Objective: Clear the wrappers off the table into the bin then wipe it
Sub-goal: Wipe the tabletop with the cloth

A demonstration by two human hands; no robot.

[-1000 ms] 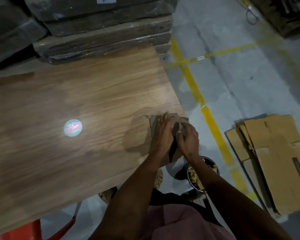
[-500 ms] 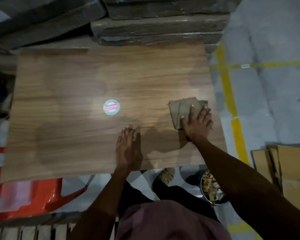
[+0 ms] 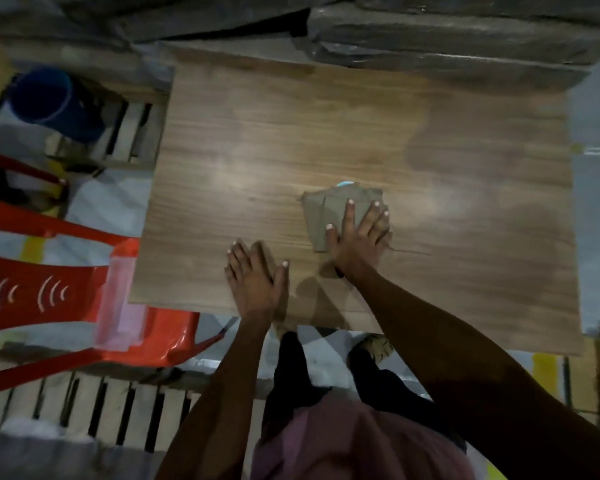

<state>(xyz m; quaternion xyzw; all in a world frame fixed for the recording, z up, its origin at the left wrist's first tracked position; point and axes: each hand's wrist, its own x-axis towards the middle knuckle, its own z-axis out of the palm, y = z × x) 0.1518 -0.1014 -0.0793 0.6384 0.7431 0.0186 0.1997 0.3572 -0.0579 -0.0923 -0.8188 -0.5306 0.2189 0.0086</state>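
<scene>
Hands | right hand (image 3: 357, 237) flat, pressing cloth (image 3: 329, 213) | left hand (image 3: 255, 280) flat on table (image 3: 465, 237)

Cloth (image 3: 333, 213) on table (image 3: 465, 209), chair (image 3: 66, 289) left.

It looked like a warehouse or storeroom. Beyond the right hand (image 3: 355, 242) lay stacked, plastic-wrapped bundles (image 3: 465, 39) against the wooden table (image 3: 257, 150). To the left of the left hand (image 3: 255, 282) stood a red plastic chair (image 3: 49, 292) and a blue bucket (image 3: 52, 98) on slatted pallets (image 3: 125, 129). The grey concrete floor (image 3: 594, 237) carried yellow painted lines (image 3: 546, 370).
</scene>
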